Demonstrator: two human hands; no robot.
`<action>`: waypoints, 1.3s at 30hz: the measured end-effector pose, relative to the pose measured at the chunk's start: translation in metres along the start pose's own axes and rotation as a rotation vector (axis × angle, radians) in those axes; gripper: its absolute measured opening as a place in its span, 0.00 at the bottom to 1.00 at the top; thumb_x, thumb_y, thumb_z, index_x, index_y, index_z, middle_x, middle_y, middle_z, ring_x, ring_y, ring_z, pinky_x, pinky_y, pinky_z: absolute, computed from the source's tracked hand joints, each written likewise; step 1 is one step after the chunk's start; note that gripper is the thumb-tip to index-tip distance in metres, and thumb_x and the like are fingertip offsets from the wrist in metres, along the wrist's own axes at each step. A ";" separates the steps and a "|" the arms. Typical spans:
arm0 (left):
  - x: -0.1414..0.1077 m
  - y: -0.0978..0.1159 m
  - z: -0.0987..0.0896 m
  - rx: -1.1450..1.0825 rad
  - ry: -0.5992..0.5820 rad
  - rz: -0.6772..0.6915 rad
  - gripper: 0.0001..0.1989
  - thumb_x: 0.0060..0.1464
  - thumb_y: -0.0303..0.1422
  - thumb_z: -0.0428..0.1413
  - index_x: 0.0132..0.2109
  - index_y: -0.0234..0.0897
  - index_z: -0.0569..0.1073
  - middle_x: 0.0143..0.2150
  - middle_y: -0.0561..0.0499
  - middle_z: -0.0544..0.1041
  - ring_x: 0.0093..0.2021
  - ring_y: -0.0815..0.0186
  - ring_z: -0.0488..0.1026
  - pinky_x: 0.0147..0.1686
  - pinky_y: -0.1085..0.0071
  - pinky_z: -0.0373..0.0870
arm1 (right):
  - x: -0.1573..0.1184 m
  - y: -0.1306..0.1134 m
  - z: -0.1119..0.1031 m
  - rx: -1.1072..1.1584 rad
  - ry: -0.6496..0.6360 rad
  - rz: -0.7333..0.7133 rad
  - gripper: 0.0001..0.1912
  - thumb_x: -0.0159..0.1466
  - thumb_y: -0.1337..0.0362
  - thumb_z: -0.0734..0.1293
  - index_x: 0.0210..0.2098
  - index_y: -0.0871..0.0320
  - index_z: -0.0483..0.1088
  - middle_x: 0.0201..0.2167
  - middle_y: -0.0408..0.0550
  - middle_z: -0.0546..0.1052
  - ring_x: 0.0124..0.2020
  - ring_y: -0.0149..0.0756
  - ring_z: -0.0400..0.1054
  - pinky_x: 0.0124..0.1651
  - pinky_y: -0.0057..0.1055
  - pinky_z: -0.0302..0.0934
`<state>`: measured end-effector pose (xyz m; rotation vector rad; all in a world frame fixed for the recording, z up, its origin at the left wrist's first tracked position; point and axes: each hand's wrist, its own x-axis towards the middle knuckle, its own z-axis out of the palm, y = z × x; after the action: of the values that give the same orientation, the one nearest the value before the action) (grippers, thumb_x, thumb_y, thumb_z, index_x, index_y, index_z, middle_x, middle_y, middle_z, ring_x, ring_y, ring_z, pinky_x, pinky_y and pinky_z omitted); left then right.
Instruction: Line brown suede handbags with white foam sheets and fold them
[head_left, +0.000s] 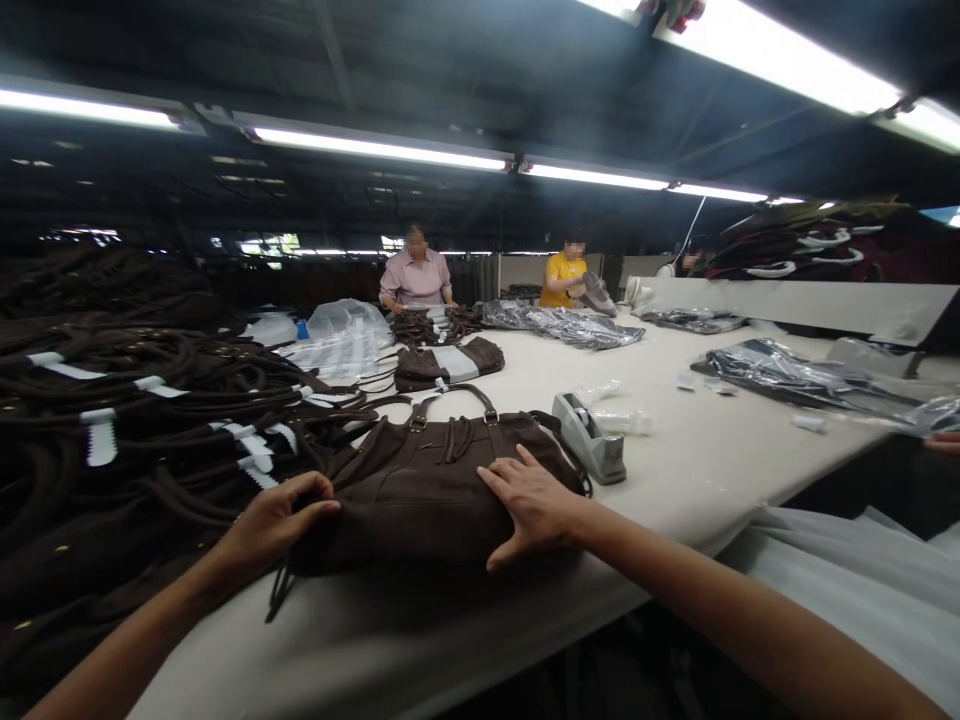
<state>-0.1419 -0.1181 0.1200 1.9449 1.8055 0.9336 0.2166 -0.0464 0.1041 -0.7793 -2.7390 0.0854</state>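
Note:
A dark brown handbag (427,490) lies on the pale table in front of me, its two handles with brass-coloured buckles pointing away. My left hand (281,515) pinches the bag's left end between thumb and fingers. With fingers spread, my right hand (529,505) rests flat on the bag's right side. Thin dark cords hang from the bag's left end over the table edge. Just beyond the bag's right end stands a grey tape dispenser (591,440). Another brown bag (450,362) with a pale band around it lies farther back.
Brown bags with white-wrapped handles (150,430) are heaped at left. Clear plastic (345,335) lies behind them. Plastic-wrapped bags (802,370) sit on the right. Two people (417,275) stand across the table; part of another person's hand (945,443) shows at the right edge.

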 end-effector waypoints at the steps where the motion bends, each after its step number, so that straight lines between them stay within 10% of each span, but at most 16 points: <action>1: 0.000 -0.002 0.001 0.021 0.004 0.007 0.20 0.47 0.52 0.54 0.29 0.39 0.69 0.25 0.54 0.68 0.29 0.66 0.65 0.30 0.72 0.62 | 0.001 -0.003 0.004 -0.045 0.004 -0.001 0.54 0.43 0.43 0.75 0.62 0.64 0.60 0.54 0.62 0.70 0.56 0.56 0.62 0.68 0.55 0.32; 6: 0.004 -0.009 0.006 0.144 0.038 0.082 0.19 0.52 0.51 0.51 0.32 0.39 0.69 0.29 0.53 0.71 0.31 0.63 0.68 0.34 0.69 0.64 | 0.004 -0.003 0.006 -0.107 0.017 0.036 0.14 0.59 0.60 0.69 0.42 0.62 0.71 0.40 0.55 0.75 0.43 0.45 0.69 0.53 0.40 0.59; 10: 0.004 0.005 0.008 0.391 0.098 0.275 0.18 0.55 0.49 0.51 0.34 0.38 0.73 0.34 0.48 0.74 0.38 0.57 0.70 0.42 0.63 0.64 | 0.015 0.012 -0.005 -0.013 0.028 0.107 0.03 0.62 0.65 0.67 0.34 0.58 0.71 0.34 0.49 0.77 0.35 0.39 0.71 0.38 0.30 0.58; 16: 0.004 0.036 0.049 0.661 0.042 0.362 0.25 0.56 0.50 0.54 0.53 0.37 0.71 0.50 0.43 0.74 0.49 0.54 0.70 0.51 0.59 0.63 | 0.019 0.021 0.000 -0.068 0.033 0.091 0.06 0.63 0.62 0.68 0.31 0.57 0.71 0.32 0.44 0.77 0.33 0.35 0.71 0.34 0.28 0.53; 21: 0.015 0.028 0.078 0.716 -0.120 0.225 0.15 0.61 0.40 0.51 0.49 0.37 0.72 0.45 0.46 0.77 0.47 0.56 0.73 0.46 0.62 0.65 | -0.002 0.029 0.004 -0.225 0.016 0.181 0.24 0.56 0.41 0.69 0.36 0.57 0.71 0.35 0.48 0.76 0.38 0.41 0.70 0.38 0.31 0.57; 28: 0.038 0.014 0.072 0.567 -0.251 0.084 0.19 0.60 0.43 0.47 0.51 0.41 0.74 0.46 0.44 0.79 0.48 0.51 0.75 0.45 0.60 0.67 | -0.041 0.062 -0.006 -0.281 0.088 0.274 0.29 0.56 0.45 0.71 0.51 0.56 0.68 0.45 0.52 0.73 0.48 0.46 0.66 0.49 0.39 0.58; 32: 0.060 0.007 0.062 0.462 -0.404 0.086 0.23 0.54 0.47 0.51 0.51 0.41 0.76 0.50 0.47 0.79 0.51 0.53 0.74 0.49 0.64 0.67 | -0.040 0.082 -0.012 -0.080 -0.042 0.379 0.17 0.60 0.53 0.70 0.45 0.53 0.70 0.42 0.45 0.75 0.46 0.40 0.68 0.41 0.31 0.59; 39: 0.077 -0.006 0.066 0.376 -0.466 0.097 0.19 0.53 0.46 0.54 0.45 0.41 0.78 0.46 0.50 0.80 0.48 0.57 0.76 0.45 0.70 0.69 | -0.017 0.068 -0.017 -0.179 -0.015 0.304 0.30 0.50 0.36 0.70 0.35 0.56 0.73 0.36 0.48 0.76 0.44 0.44 0.67 0.48 0.37 0.57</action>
<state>-0.1044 -0.0294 0.0864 2.2479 1.6996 0.1328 0.2701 0.0026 0.1066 -1.2452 -2.6454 -0.0928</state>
